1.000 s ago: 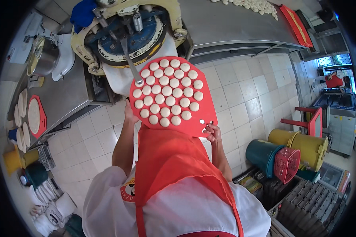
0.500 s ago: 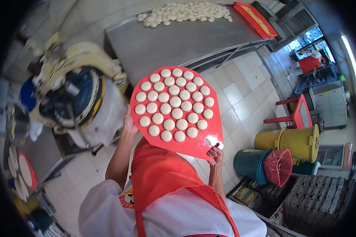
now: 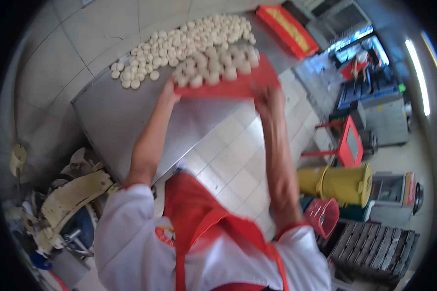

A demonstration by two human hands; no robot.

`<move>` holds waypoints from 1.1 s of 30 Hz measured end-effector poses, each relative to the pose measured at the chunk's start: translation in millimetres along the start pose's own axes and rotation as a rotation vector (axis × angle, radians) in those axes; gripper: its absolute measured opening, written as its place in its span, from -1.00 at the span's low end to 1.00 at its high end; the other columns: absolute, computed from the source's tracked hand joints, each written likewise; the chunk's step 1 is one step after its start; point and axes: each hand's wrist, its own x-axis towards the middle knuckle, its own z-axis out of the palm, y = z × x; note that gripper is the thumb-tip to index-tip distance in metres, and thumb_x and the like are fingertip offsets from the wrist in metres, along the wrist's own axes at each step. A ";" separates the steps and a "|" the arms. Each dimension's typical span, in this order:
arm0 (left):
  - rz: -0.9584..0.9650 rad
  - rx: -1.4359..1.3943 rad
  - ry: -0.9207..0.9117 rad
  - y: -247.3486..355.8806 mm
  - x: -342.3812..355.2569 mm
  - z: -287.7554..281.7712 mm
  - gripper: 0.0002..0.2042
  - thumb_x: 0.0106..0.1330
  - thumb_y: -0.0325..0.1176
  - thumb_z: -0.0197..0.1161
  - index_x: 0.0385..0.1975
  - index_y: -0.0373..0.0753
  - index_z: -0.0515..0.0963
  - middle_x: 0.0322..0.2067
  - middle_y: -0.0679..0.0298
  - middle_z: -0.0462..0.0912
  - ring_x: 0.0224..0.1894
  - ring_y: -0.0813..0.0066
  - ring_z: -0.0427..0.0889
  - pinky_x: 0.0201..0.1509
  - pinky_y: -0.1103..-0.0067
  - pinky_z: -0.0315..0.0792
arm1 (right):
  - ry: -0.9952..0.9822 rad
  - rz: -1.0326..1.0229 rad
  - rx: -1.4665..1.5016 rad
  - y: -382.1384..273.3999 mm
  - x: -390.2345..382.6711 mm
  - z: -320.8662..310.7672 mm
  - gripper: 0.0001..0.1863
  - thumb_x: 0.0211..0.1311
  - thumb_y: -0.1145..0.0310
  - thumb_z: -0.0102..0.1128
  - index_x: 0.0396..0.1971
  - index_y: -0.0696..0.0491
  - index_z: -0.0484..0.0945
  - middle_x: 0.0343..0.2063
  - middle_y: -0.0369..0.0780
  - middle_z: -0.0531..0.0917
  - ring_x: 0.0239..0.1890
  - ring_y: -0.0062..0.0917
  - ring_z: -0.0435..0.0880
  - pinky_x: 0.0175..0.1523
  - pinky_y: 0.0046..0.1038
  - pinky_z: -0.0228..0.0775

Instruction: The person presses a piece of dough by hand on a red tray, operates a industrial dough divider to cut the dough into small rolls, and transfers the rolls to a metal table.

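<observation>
My left hand (image 3: 171, 92) grips the near left of a red board (image 3: 230, 88) that carries round pale dough pieces (image 3: 213, 70), blurred by motion. At the board's near right corner, my right hand (image 3: 266, 97) is closed on it, also blurred. Both arms reach forward, and the board, seen at a slant, is held over or at the edge of a steel table (image 3: 131, 111). A spread pile of many similar dough rounds (image 3: 155, 53) lies on that table behind the board.
A red tray (image 3: 284, 29) sits at the table's far right. A cream-painted machine (image 3: 73, 194) stands lower left. To the right are a red stool (image 3: 349, 140), yellow buckets (image 3: 344, 186), a red basket (image 3: 320, 216) and stacked metal pans (image 3: 374, 247). A person (image 3: 354, 70) works in the background.
I have turned from the machine toward the steel table. The board has moved forward and up in view, now over or beside the dough pile, its top seen at a flatter angle.
</observation>
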 end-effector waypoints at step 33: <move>0.141 -0.016 0.330 -152.0 -472.7 -92.4 -0.64 0.31 -0.40 0.19 0.08 -0.38 0.41 0.03 0.14 0.56 0.05 0.34 0.57 0.22 0.48 0.43 | -0.406 0.685 0.025 -45.9 -270.9 -202.2 -0.51 0.09 0.70 -0.11 0.11 0.24 0.26 -0.09 0.16 0.46 -0.43 -0.45 0.55 -0.28 -0.42 0.53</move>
